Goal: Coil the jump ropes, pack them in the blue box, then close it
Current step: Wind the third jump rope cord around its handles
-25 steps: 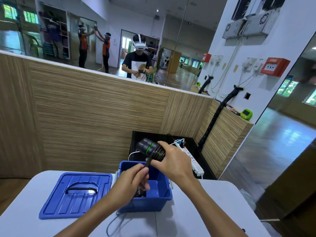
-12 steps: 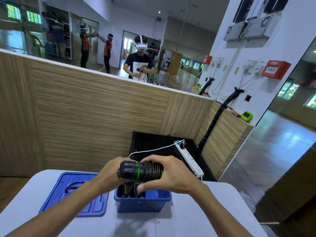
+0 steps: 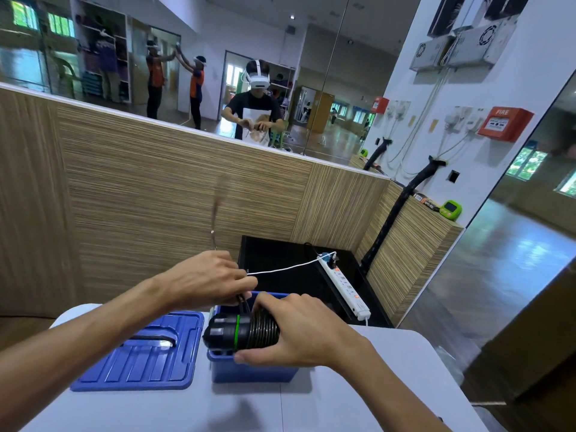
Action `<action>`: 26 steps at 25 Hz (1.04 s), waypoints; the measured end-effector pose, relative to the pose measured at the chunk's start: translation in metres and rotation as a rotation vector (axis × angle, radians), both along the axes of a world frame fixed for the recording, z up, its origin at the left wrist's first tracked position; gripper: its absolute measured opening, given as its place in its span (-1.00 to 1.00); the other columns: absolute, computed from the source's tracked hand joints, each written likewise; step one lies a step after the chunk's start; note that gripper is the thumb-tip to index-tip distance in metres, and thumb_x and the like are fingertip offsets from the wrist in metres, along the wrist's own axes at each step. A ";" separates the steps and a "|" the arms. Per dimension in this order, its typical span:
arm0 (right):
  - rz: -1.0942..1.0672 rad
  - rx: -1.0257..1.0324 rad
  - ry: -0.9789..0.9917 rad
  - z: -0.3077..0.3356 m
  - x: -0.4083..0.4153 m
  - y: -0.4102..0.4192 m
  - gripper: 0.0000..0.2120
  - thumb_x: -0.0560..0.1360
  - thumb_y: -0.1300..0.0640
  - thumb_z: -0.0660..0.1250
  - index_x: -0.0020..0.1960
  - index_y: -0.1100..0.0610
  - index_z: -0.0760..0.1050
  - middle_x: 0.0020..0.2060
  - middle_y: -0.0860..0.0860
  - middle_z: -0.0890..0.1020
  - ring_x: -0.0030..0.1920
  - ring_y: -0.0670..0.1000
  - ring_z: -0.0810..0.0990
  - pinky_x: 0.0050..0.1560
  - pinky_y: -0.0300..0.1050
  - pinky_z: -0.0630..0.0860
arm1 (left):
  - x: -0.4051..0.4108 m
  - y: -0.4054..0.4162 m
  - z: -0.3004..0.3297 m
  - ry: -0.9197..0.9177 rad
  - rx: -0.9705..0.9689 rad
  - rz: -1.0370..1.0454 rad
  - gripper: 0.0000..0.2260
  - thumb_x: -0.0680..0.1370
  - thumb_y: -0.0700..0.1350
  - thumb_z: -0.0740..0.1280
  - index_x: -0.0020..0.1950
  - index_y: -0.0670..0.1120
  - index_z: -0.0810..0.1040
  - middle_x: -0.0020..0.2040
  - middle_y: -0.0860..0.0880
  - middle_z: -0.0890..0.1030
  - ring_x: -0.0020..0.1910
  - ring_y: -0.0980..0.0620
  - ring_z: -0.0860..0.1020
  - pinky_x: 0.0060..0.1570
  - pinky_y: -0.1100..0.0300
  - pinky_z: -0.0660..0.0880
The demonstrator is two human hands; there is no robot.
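Note:
My right hand (image 3: 299, 332) grips black jump rope handles (image 3: 230, 333) with a green ring, rope wound around them, held level just above the open blue box (image 3: 252, 371). My left hand (image 3: 205, 280) is behind the handles and pinches the black rope's free end (image 3: 241, 302); a blurred stretch of rope (image 3: 216, 210) whips up above it. The box's inside is hidden by my hands. The blue lid (image 3: 140, 353) lies flat on the table to the left of the box, handle side up.
The white table (image 3: 358, 397) ends close behind the box. Beyond it a black cabinet top (image 3: 280, 254) carries a white power strip (image 3: 343, 282) and a white cable. A wood-panelled wall with mirrors stands behind.
The handles came down from above the box and turned level over it. My left hand moved from inside the box up behind the handles, and the loose rope end swung upward.

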State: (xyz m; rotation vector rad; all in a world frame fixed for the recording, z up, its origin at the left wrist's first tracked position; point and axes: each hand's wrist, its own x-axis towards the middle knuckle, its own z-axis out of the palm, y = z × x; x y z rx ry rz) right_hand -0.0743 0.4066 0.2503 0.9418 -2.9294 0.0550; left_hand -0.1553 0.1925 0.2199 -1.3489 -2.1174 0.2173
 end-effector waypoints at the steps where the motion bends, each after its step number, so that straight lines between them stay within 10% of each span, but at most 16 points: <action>1: -0.027 0.009 -0.001 0.000 -0.001 0.000 -0.39 0.34 -0.51 0.29 0.10 -0.05 0.37 -0.31 -0.10 0.50 -0.27 0.04 0.39 -0.22 -0.04 0.30 | 0.002 0.000 0.005 0.014 -0.005 0.036 -0.87 0.60 0.03 0.24 -0.05 0.02 0.35 -0.34 0.09 0.51 -0.39 0.05 0.52 -0.29 0.18 0.46; 4: -0.070 0.037 -0.010 -0.001 -0.006 -0.003 -0.33 0.39 -0.49 0.27 0.30 -0.07 0.36 -0.40 -0.15 0.34 -0.26 0.03 0.37 -0.21 -0.03 0.30 | 0.010 0.001 0.012 0.055 0.001 0.090 -0.74 0.48 -0.11 0.41 -0.04 0.00 0.32 -0.38 0.06 0.51 -0.47 0.01 0.52 -0.37 0.14 0.49; 8: -0.072 0.055 0.021 -0.009 -0.011 -0.005 -0.33 0.42 -0.46 0.25 0.38 -0.11 0.34 -0.16 -0.05 0.63 -0.12 0.09 0.58 -0.22 -0.03 0.34 | 0.028 0.012 0.012 -0.020 0.071 0.316 -0.63 0.34 -0.07 0.54 -0.06 0.00 0.37 -0.40 0.05 0.54 -0.48 -0.01 0.56 -0.55 0.20 0.24; 12: -0.078 0.023 0.071 -0.018 -0.012 -0.005 -0.35 0.41 -0.42 0.25 0.40 -0.16 0.30 -0.04 -0.03 0.66 -0.08 0.13 0.61 -0.22 -0.03 0.37 | 0.035 0.020 0.021 -0.441 0.162 0.664 -0.86 0.58 0.08 0.23 0.08 0.09 0.49 -0.06 0.04 0.63 -0.01 -0.05 0.60 -0.24 0.14 0.31; 17: -0.013 0.017 0.111 -0.029 -0.006 -0.006 -0.33 0.31 -0.44 0.08 0.29 -0.10 0.37 -0.13 -0.05 0.61 -0.19 0.10 0.59 -0.31 -0.09 0.31 | 0.017 0.010 0.037 -0.744 0.085 0.554 -0.85 0.45 0.18 0.40 -0.14 0.12 0.60 -0.45 0.22 0.47 -0.33 0.24 0.49 -0.31 0.23 0.39; 26: -0.008 0.028 0.158 -0.042 -0.006 -0.004 -0.44 0.35 -0.38 0.15 0.12 0.03 0.36 -0.15 -0.04 0.60 -0.26 0.09 0.57 -0.37 -0.08 0.28 | 0.013 0.017 0.011 -0.843 0.412 0.485 -0.79 0.50 0.20 0.36 -0.23 0.11 0.57 -0.41 0.23 0.62 -0.35 0.26 0.57 -0.21 0.13 0.56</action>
